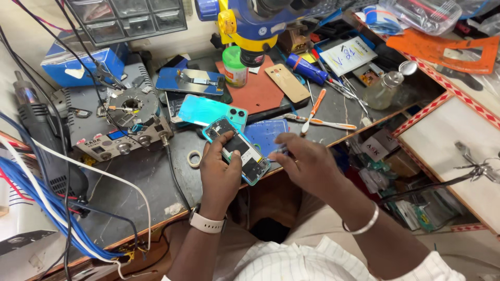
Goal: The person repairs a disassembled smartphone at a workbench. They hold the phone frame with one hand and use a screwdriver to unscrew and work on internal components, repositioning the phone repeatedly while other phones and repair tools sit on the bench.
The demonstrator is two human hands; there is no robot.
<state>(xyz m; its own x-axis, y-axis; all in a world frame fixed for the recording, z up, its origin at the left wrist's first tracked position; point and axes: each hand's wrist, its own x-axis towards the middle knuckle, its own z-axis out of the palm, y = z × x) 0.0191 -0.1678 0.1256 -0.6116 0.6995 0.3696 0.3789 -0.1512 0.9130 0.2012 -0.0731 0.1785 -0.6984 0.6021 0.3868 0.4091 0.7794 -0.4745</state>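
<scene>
Teal-framed and stripped of its back, the opened phone (237,150) sits in my left hand (221,171), fingers curled around its lower edge and thumb along the side, tilted up so its insides face me over the near edge of the desk (135,192). At three o'clock of it, my right hand (307,164) is pinched shut on a thin tool (277,151); I cannot tell what kind. At twelve o'clock lies the turquoise back cover (211,112), close by. At nine o'clock sits a grey soldering station (117,127).
</scene>
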